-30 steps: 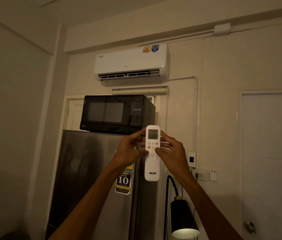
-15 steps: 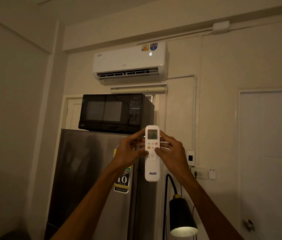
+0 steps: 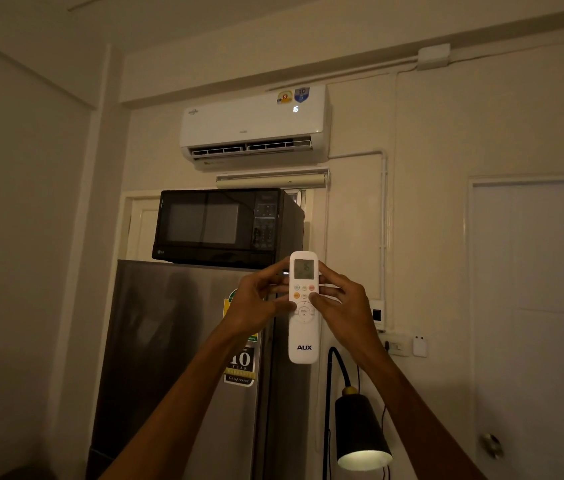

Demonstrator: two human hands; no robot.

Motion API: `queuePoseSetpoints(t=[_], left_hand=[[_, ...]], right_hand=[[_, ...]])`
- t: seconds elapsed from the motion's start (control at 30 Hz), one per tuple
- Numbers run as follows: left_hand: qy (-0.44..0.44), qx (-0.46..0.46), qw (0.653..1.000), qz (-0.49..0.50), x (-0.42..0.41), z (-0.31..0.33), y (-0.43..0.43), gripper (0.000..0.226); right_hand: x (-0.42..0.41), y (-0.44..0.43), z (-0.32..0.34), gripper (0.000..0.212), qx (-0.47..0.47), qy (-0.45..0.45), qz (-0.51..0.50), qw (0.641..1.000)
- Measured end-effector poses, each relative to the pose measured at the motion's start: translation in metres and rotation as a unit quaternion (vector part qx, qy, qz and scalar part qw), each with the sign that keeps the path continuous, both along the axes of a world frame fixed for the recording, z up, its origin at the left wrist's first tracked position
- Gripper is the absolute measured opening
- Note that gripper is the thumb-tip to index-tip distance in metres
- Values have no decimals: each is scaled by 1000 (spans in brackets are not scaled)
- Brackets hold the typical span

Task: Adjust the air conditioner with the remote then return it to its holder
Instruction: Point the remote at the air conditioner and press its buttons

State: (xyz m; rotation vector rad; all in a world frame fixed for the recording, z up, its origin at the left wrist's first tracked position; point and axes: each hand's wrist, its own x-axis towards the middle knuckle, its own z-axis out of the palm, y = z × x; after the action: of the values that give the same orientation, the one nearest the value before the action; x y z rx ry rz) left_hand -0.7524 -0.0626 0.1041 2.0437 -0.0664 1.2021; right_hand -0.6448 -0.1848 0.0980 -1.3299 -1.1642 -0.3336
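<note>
I hold a white AUX remote (image 3: 303, 336) upright in front of me, its small screen facing me. My left hand (image 3: 259, 303) grips its left side and my right hand (image 3: 342, 306) grips its right side, with the right thumb resting on the buttons. High on the wall hangs the white air conditioner (image 3: 254, 128), its flap open and a lit digit showing on its front. A small white holder-like box (image 3: 419, 346) hangs on the wall to the right; I cannot tell whether it is the remote's holder.
A black microwave (image 3: 225, 226) sits on a steel fridge (image 3: 176, 358) below the air conditioner. A black lamp (image 3: 360, 431) shines downward at the lower middle. A white door (image 3: 537, 323) with a knob fills the right. Wall sockets (image 3: 396, 346) sit beside the lamp cable.
A lit digit has appeared on the air conditioner's front since one second ago. My hands and the remote stay almost in place.
</note>
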Motion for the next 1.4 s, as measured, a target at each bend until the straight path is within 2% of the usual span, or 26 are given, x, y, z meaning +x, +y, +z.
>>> queuePoseSetpoints(t=[0.83, 1.13, 1.4], left_hand=[[2, -1, 1000, 17, -3, -3, 2, 68], [3, 4, 1000, 19, -3, -3, 3, 70], [6, 6, 1000, 20, -2, -3, 2, 69]], right_hand=[[-4, 5, -2, 56, 8, -10, -15, 1000], [-2, 3, -2, 63, -17, -13, 7, 1000], [0, 4, -2, 59, -8, -14, 6, 1000]])
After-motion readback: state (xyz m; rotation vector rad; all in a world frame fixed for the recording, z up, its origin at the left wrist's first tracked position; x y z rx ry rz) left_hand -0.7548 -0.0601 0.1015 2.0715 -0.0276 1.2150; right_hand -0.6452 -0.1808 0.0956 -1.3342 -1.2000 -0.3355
